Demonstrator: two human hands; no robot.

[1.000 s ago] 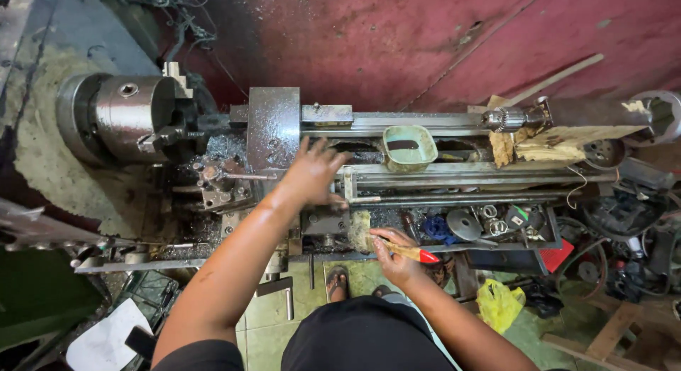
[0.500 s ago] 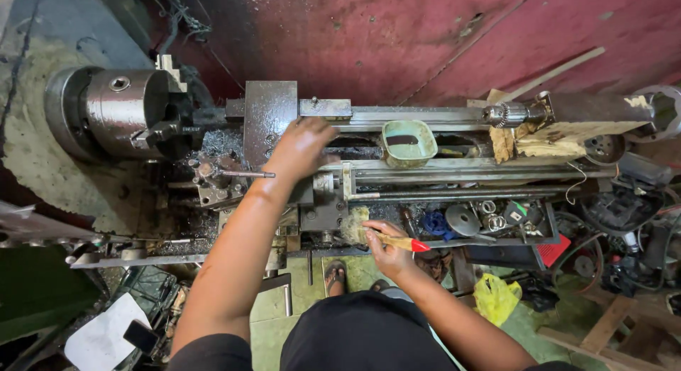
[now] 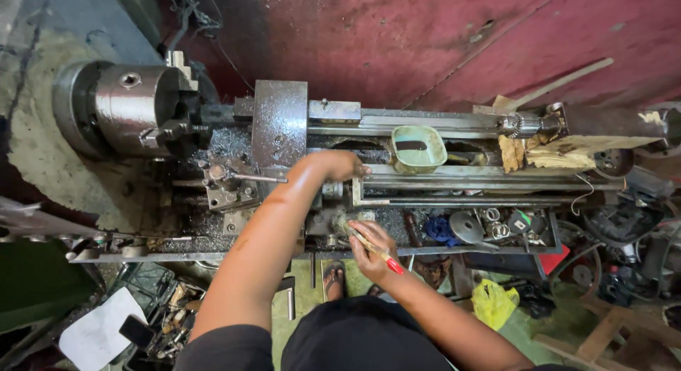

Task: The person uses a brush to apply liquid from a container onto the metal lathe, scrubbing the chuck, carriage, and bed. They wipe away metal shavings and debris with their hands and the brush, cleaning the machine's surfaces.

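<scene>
I look straight down on a metal lathe (image 3: 454, 123) with its steel chuck (image 3: 131, 105) at the left. My left hand (image 3: 333, 165) reaches over the carriage (image 3: 278, 126) and curls around a part on the bed rails; what it grips is hidden under the fingers. My right hand (image 3: 369, 247) holds a paintbrush (image 3: 376, 250) with a wooden handle and red tip, its bristles down among dark metal chips in front of the carriage. The tool post (image 3: 223, 179) with its lever sits left of my forearm.
A green rectangular tin (image 3: 418, 150) rests on the bed. The tailstock (image 3: 567, 123) with a drill chuck lies at the right beside torn cardboard. Small parts fill the tray (image 3: 489, 225). A yellow bag (image 3: 496, 303), tools and white paper (image 3: 96, 335) lie on the floor.
My left hand moved from the carriage top to the right and down onto the bed rails. The right hand with the brush stayed close to the same place.
</scene>
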